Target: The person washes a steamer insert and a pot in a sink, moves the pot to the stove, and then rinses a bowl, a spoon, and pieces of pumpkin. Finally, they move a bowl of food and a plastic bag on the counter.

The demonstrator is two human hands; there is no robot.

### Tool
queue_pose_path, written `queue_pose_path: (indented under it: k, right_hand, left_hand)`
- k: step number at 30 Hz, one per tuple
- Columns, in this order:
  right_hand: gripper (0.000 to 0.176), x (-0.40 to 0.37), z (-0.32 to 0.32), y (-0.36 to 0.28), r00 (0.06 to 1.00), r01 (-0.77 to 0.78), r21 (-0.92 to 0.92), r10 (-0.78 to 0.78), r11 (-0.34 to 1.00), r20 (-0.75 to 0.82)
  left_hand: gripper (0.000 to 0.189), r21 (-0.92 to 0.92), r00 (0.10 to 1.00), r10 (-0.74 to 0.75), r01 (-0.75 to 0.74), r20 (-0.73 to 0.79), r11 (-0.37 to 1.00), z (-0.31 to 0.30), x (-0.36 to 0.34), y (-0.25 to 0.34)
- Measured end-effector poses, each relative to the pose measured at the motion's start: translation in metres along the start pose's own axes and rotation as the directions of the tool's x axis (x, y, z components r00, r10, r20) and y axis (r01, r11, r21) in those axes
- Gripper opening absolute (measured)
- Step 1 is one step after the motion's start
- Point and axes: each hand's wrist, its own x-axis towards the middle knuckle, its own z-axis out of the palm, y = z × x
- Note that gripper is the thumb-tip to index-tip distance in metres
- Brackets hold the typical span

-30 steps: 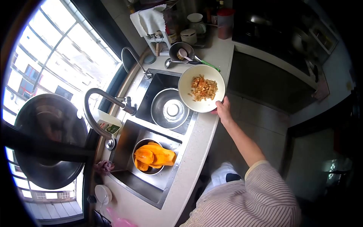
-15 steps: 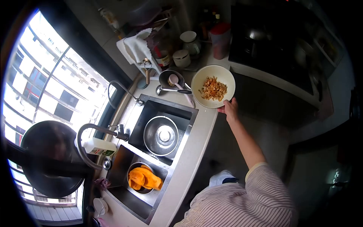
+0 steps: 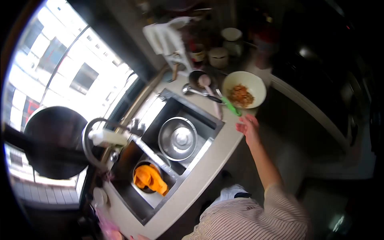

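A cream bowl [image 3: 260, 93] with brown, nut-like pieces [image 3: 241, 96] stands on the counter near the stove. My right hand [image 3: 249, 127] is just below it at the counter's edge, fingers apart and holding nothing. Between bowl and hand lies a green-handled tool [image 3: 231, 107], not visibly touched. What seem to be fingertips of my left hand [image 3: 140, 237] show at the bottom edge, too little to read. Orange, peeled-looking pieces [image 3: 150, 179] sit in a metal bowl in the lower sink basin. The upper basin holds an empty metal bowl [image 3: 178, 139].
A ladle [image 3: 198, 93], a small dark pan [image 3: 197, 80] and a pink-handled brush [image 3: 205, 81] lie beside the sink. Jars [image 3: 218, 58] stand behind them. The faucet [image 3: 86, 138] arches over the lower basin, with a white bottle [image 3: 108, 138] nearby. The stove [image 3: 316, 76] is at right.
My right hand has let go of the cream bowl and moved slightly down from it. The green-handled tool now shows beside the bowl. The view has shifted and blurred.
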Motion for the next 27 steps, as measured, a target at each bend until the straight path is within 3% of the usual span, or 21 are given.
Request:
queue_pose_path:
  k: [1,5,7,8,10,15,16,19,21,24,27]
  right_hand:
    - [0.034,-0.023,0.007,0.007,0.998,-0.028,-0.089,0.032,0.996,0.051]
    - [0.02,-0.098,0.031,0.062,0.941,-0.094,-0.413,0.217,0.906,0.261]
    - [0.018,-0.122,0.04,0.089,0.903,-0.151,-0.416,0.296,0.897,0.311]
    - [0.017,-0.138,0.048,0.099,0.884,-0.158,-0.401,0.31,0.902,0.35]
    - [0.017,-0.176,0.061,0.124,0.863,-0.113,-0.449,0.312,0.886,0.397]
    - [0.019,-0.285,0.102,0.196,0.722,-0.037,-0.619,0.449,0.785,0.527]
    - [0.019,-0.314,0.11,0.213,0.683,-0.024,-0.632,0.474,0.775,0.555]
    - [0.016,-0.398,0.129,0.269,0.498,-0.031,-0.663,0.587,0.748,0.638]
    - [0.014,-0.458,0.139,0.301,0.326,-0.043,-0.695,0.668,0.718,0.669]
    - [0.02,-0.536,0.151,0.342,0.079,0.034,-0.765,0.761,0.644,0.644]
    - [0.046,-0.598,0.167,0.372,-0.061,0.172,-0.797,0.813,0.58,0.578]
  left_hand:
    - [0.039,-0.115,0.992,-0.125,0.12,-0.033,0.986,-0.002,-0.004,-0.016]
    - [0.043,-0.142,0.975,-0.158,0.136,-0.156,0.981,-0.032,-0.013,-0.067]
    - [0.046,-0.116,0.957,-0.179,0.156,-0.227,0.981,-0.047,-0.021,-0.092]
    - [0.044,-0.02,0.962,-0.078,0.075,-0.263,0.997,-0.053,-0.022,-0.121]
    - [0.042,-0.16,0.921,-0.258,0.219,-0.292,0.962,-0.083,-0.027,-0.125]
    - [0.041,-0.045,0.792,-0.494,0.514,-0.359,0.856,-0.174,-0.077,-0.222]
    - [0.042,-0.093,0.778,-0.523,0.527,-0.348,0.845,-0.192,-0.096,-0.253]
    - [0.044,-0.153,0.627,-0.638,0.649,-0.448,0.745,-0.235,-0.152,-0.33]
    - [0.045,-0.2,0.444,-0.79,0.805,-0.422,0.559,-0.275,-0.153,-0.322]
    - [0.044,-0.375,0.366,-0.828,0.762,-0.424,0.528,-0.296,-0.181,-0.369]
    - [0.043,-0.263,0.418,-0.796,0.787,-0.438,0.558,-0.295,-0.2,-0.411]
